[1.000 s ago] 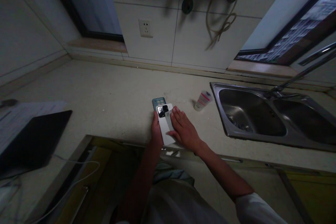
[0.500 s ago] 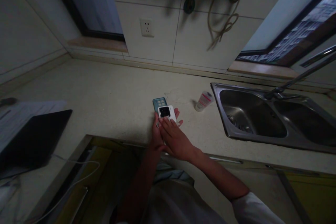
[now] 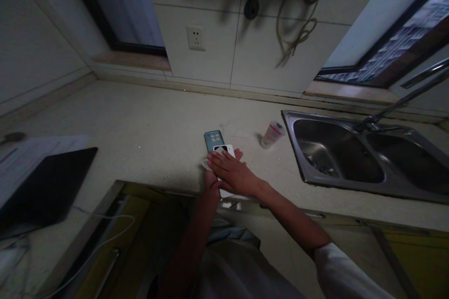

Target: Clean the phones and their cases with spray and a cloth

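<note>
A white phone (image 3: 226,192) lies back side up in my left hand (image 3: 211,178), which supports it from below with fingertips showing past its right edge. Across the phone's back rests my right hand (image 3: 233,174), its fingers fairly straight and covering much of it. Under those fingers a thin pale cloth (image 3: 205,164) sticks out at the left, and a pale bit also overlaps the dark camera block. Whether it is cloth or paper I cannot tell. Just beyond the phone, a teal phone case (image 3: 213,137) with round camera holes lies on the counter (image 3: 168,126).
A whitish tube with red print (image 3: 272,135) stands right of my hands, beside the steel double sink (image 3: 298,168) with its faucet (image 3: 372,124). At left lie a black flat panel (image 3: 52,187), papers (image 3: 38,152) and a white cable (image 3: 105,216). A socket (image 3: 195,38) is on the wall.
My right hand has slid up and left over the phone's back, covering more of the camera block. The phone has shifted slightly towards me, and more pale cloth shows at left.
</note>
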A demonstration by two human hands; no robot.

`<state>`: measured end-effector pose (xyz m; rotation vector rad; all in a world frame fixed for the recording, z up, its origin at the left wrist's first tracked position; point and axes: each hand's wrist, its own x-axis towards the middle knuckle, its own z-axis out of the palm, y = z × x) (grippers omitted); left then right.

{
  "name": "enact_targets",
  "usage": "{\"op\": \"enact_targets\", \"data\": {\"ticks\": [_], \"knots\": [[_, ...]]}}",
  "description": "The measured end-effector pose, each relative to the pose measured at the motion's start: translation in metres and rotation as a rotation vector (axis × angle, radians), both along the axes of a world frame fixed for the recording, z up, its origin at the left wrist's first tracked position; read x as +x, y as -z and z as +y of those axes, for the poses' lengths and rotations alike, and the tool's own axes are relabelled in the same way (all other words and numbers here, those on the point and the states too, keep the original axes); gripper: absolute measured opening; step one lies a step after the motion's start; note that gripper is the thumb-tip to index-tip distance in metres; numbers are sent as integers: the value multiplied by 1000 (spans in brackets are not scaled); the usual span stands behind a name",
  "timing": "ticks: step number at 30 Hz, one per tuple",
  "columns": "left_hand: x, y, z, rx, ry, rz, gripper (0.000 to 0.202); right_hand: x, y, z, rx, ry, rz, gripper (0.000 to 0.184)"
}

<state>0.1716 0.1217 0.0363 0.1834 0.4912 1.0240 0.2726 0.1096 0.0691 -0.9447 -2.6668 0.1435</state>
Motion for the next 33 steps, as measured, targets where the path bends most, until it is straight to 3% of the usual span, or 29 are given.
{"op": "enact_targets", "data": {"ticks": [3,6,9,12,20,23,29,33], "knots": [[-8,-6,1,-91,-84,54,59,11,1,14,26,130,14,69],[-12,-16,2,-152,-82,38,61,16,3,24,24,224,34,73],[-11,-19,2,-130,-63,-65,67,9,6,13,23,157,33,79],[-12,-15,0,-82,-75,-130,74,-2,11,-9,2,-3,15,82],[-24,-2,1,-105,-100,-176,75,16,16,-40,22,-79,51,53],[-22,-1,3,-108,-112,-161,74,26,18,-39,38,-41,68,53],[-16,-12,2,-131,-49,-117,75,29,19,-17,29,223,87,67],[-17,-19,5,-114,-93,-119,71,19,15,-19,-1,168,80,72]]}}
